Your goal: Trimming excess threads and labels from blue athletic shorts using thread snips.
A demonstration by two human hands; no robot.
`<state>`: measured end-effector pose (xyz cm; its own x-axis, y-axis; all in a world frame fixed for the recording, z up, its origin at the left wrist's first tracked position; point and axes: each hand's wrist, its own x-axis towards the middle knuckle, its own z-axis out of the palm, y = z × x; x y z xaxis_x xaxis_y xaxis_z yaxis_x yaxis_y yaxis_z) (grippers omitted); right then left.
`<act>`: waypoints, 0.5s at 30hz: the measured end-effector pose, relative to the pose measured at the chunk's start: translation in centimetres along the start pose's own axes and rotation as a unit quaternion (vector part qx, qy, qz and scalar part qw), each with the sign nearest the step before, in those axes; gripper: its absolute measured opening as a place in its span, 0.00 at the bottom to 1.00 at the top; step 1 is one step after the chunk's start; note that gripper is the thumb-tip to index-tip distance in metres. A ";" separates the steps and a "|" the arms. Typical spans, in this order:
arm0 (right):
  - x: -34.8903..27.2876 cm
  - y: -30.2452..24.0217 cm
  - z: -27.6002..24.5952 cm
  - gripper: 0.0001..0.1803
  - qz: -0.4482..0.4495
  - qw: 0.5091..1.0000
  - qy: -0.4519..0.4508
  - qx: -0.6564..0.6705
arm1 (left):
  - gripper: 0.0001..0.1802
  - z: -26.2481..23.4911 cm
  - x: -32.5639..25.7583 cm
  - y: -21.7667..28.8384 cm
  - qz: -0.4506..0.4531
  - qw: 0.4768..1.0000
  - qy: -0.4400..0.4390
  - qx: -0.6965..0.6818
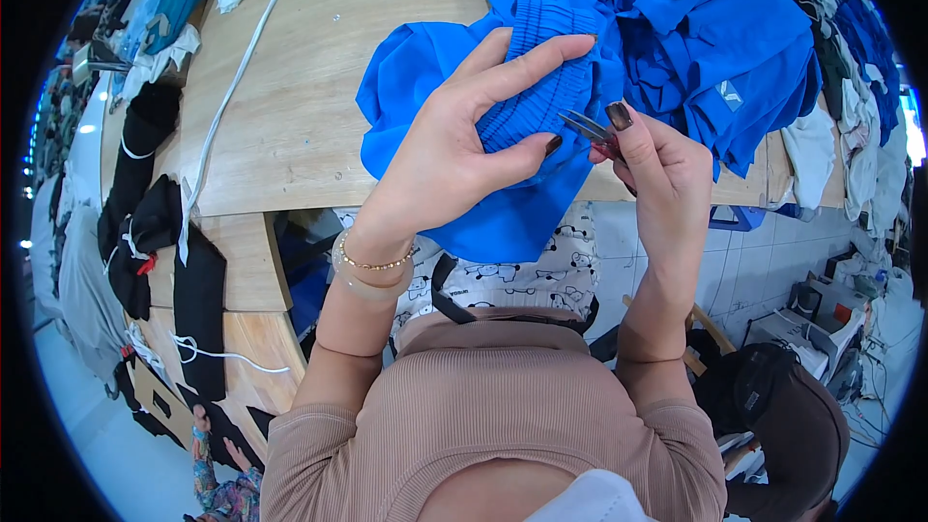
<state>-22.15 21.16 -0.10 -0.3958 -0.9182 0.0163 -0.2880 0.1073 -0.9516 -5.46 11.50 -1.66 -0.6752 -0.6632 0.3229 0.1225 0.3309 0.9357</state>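
A bright blue garment with a gathered elastic waistband lies over the table's near edge, part of it hanging down toward my lap. My left hand is closed around the waistband, thumb on the near side and fingers across the top. In my right hand is a small pair of thread snips, the dark pointed blades aimed left at the waistband, close to my left thumb. Whether the blades touch the cloth I cannot tell.
More blue garments with small pale patches are heaped at the right of the wooden table. A white cord runs down its left side beside black cloth rolls. Another person is at lower right; someone's hands show at lower left.
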 end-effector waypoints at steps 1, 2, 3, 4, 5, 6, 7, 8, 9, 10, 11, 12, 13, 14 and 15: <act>0.0 0.0 -0.1 0.20 0.000 1.000 0.000 0.000 | 0.34 0.0 0.0 0.0 0.000 1.000 -0.002 0.003; 0.0 -0.1 -0.2 0.20 0.004 1.000 0.000 -0.004 | 0.34 0.0 0.0 -0.1 -0.001 1.000 -0.004 0.006; 0.0 -0.1 -0.2 0.20 0.009 1.000 -0.001 -0.009 | 0.34 0.0 0.0 -0.1 -0.001 1.000 -0.004 0.006; 0.0 -0.1 -0.3 0.20 0.009 1.000 -0.001 -0.009 | 0.34 0.0 0.1 -0.1 0.002 1.000 -0.001 0.001; 0.0 0.0 -0.3 0.20 0.010 1.000 0.001 -0.017 | 0.35 0.0 0.1 0.0 0.005 1.000 0.002 -0.004; -0.1 0.1 -0.4 0.20 0.010 1.000 0.002 -0.025 | 0.35 0.0 0.1 0.0 0.005 1.000 0.002 -0.004; 0.0 0.1 -0.3 0.20 0.010 1.000 0.002 -0.025 | 0.35 -0.1 0.1 0.0 0.003 1.000 -0.001 0.002; 0.0 0.0 -0.2 0.20 0.007 1.000 0.010 -0.019 | 0.35 -0.1 0.1 0.0 0.000 1.000 -0.005 0.008; 0.0 0.0 -0.2 0.20 0.004 1.000 0.018 -0.013 | 0.35 0.0 0.1 0.0 0.001 1.000 -0.005 0.008; 0.0 -0.1 -0.3 0.20 0.004 1.000 0.018 -0.013 | 0.35 0.0 0.1 0.0 0.003 1.000 -0.005 0.011; 0.0 -0.1 -0.4 0.20 0.012 0.999 0.008 -0.033 | 0.35 0.0 0.1 0.0 0.005 1.000 -0.005 0.015; 0.0 -0.2 -0.5 0.20 0.021 0.998 -0.003 -0.054 | 0.35 0.0 0.0 0.0 0.005 1.000 -0.005 0.016; 0.0 -0.3 -0.5 0.20 0.021 0.998 -0.003 -0.054 | 0.35 0.0 0.0 0.0 0.005 1.000 -0.003 0.013; 0.0 -0.5 -0.5 0.20 0.021 0.998 -0.008 -0.060 | 0.35 0.0 0.0 0.0 0.005 1.000 -0.002 0.010; 0.0 -0.6 -0.5 0.20 0.021 0.997 -0.012 -0.067 | 0.35 0.0 0.0 0.1 0.005 1.000 -0.001 0.010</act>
<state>-22.45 21.29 0.65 -0.3887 -0.9208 -0.0322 -0.3862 0.1945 -0.9017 -5.47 11.57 -1.58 -0.6760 -0.6577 0.3324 0.1147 0.3516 0.9291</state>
